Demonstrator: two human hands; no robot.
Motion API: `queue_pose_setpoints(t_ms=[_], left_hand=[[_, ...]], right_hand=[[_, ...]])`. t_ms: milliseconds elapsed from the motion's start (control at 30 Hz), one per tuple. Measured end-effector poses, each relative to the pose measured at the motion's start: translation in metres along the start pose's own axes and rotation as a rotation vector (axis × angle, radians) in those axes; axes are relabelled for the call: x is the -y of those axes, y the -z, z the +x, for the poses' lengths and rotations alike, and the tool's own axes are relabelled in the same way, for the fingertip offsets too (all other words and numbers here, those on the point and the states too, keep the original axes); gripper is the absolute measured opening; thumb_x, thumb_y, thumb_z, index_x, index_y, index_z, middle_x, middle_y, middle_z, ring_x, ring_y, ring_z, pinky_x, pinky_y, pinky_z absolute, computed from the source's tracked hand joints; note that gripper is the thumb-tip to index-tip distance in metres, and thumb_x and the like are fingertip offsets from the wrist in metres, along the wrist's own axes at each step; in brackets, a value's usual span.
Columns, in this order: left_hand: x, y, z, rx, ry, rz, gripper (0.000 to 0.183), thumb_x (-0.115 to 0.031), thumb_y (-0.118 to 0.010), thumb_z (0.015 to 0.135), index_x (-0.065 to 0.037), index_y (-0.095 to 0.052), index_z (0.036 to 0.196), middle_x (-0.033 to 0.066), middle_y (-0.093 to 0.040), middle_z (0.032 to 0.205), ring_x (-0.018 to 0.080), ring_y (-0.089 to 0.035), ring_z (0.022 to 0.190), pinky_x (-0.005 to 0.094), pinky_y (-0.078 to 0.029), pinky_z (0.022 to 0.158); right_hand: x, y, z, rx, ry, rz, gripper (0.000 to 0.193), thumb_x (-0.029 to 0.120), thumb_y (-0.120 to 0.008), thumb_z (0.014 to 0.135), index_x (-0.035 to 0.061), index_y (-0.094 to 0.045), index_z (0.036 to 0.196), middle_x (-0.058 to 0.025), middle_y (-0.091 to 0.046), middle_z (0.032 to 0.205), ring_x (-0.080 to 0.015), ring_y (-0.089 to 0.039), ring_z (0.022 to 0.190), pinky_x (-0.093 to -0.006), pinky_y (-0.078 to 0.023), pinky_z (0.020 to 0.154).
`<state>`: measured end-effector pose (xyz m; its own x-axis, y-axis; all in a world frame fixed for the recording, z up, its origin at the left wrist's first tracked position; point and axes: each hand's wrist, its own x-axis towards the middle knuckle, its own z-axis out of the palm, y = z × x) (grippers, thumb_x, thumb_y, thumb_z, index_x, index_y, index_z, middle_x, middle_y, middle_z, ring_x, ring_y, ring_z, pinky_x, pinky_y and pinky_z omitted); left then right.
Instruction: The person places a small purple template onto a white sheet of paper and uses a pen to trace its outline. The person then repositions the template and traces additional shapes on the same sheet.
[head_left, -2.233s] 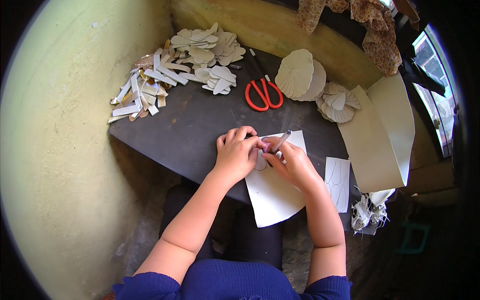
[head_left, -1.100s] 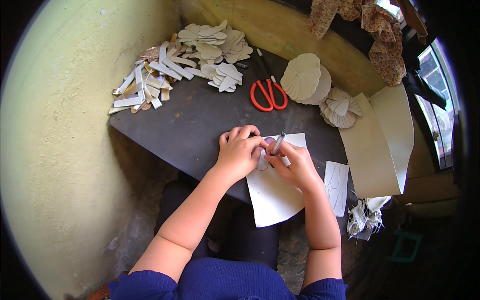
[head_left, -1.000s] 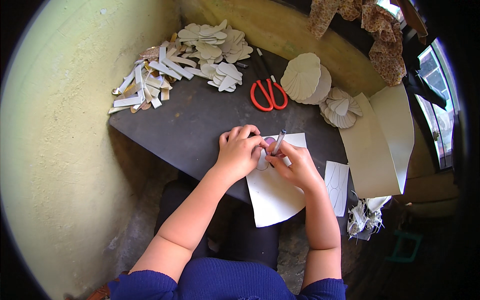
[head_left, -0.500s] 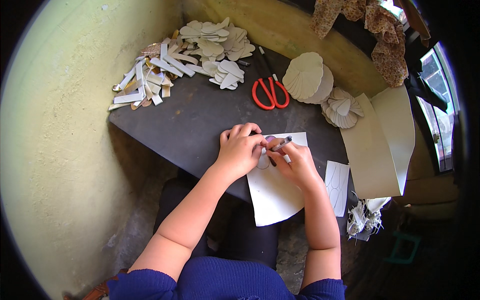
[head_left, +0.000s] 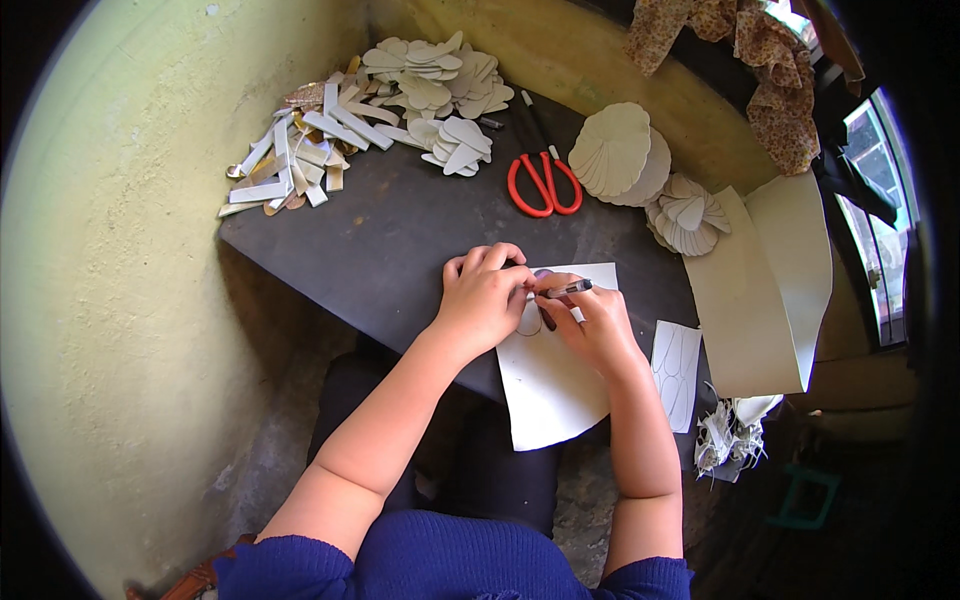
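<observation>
A white sheet of paper (head_left: 550,390) lies at the table's front edge, its lower end jutting over my lap. My right hand (head_left: 598,332) grips a pen (head_left: 570,289), clear-barrelled with a dark end, its tip down at the sheet's upper left. Against that same corner my left hand (head_left: 482,297) presses with bent fingers, thumb close to the pen. Whatever lies under those fingertips is mostly hidden. A thin rounded outline (head_left: 530,322) shows on the paper between the hands. Something small and dark (head_left: 546,319) is partly covered by my right fingers.
Red-handled scissors (head_left: 544,186) lie beyond my hands on the dark table (head_left: 370,250). White strips (head_left: 290,160) and petal-shaped cutouts (head_left: 455,145) pile up at far left. Scalloped cutouts (head_left: 612,150), a large cream sheet (head_left: 750,300) and an outlined paper piece (head_left: 676,372) sit at right.
The pen has tilted lower toward the right in my right hand. My left hand and the paper keep nearly the same place; the whole view shifts slightly.
</observation>
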<state>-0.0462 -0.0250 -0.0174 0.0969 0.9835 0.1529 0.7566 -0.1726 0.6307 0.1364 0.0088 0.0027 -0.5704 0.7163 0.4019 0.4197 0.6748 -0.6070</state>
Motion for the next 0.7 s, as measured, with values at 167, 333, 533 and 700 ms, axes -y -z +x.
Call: queue_pose_setpoints(t_ms=[167,333,533,700], left_hand=[[-0.002,0.003,-0.001,0.016,0.012,-0.012,0.012,-0.013,-0.065,0.084,-0.018,-0.069,0.095,-0.0013,-0.054,0.123,0.0219,-0.046,0.123,0.0441,-0.029,0.102],[-0.001,0.001,-0.001,0.014,0.007,-0.010,0.013,-0.013,-0.066,0.084,-0.018,-0.069,0.095,-0.0013,-0.054,0.123,0.0217,-0.046,0.124,0.0440,-0.029,0.102],[0.000,-0.001,-0.001,-0.009,0.003,-0.002,0.014,-0.014,-0.066,0.084,-0.017,-0.069,0.097,-0.0011,-0.055,0.122,0.0216,-0.047,0.123,0.0441,-0.030,0.102],[-0.002,0.000,-0.001,-0.006,0.005,0.000,0.015,-0.014,-0.065,0.085,-0.017,-0.069,0.099,-0.0010,-0.055,0.122,0.0218,-0.047,0.123,0.0443,-0.030,0.101]], right_hand=[[0.005,0.006,0.000,0.043,-0.058,0.067,0.018,0.009,-0.073,0.082,0.0058,-0.065,0.098,-0.0103,-0.071,0.085,-0.0275,-0.068,0.065,-0.0327,-0.053,0.058],[0.003,0.003,0.000,0.028,-0.044,0.042,0.018,0.010,-0.074,0.082,0.0059,-0.066,0.097,-0.0100,-0.071,0.085,-0.0261,-0.069,0.066,-0.0330,-0.053,0.058],[-0.003,-0.003,-0.001,-0.015,-0.079,0.073,0.017,0.010,-0.074,0.082,0.0069,-0.067,0.098,-0.0096,-0.070,0.082,-0.0250,-0.069,0.064,-0.0322,-0.053,0.058],[0.003,0.002,0.000,0.011,-0.101,0.081,0.016,0.009,-0.073,0.083,0.0074,-0.067,0.098,-0.0098,-0.070,0.078,-0.0250,-0.069,0.064,-0.0321,-0.053,0.058]])
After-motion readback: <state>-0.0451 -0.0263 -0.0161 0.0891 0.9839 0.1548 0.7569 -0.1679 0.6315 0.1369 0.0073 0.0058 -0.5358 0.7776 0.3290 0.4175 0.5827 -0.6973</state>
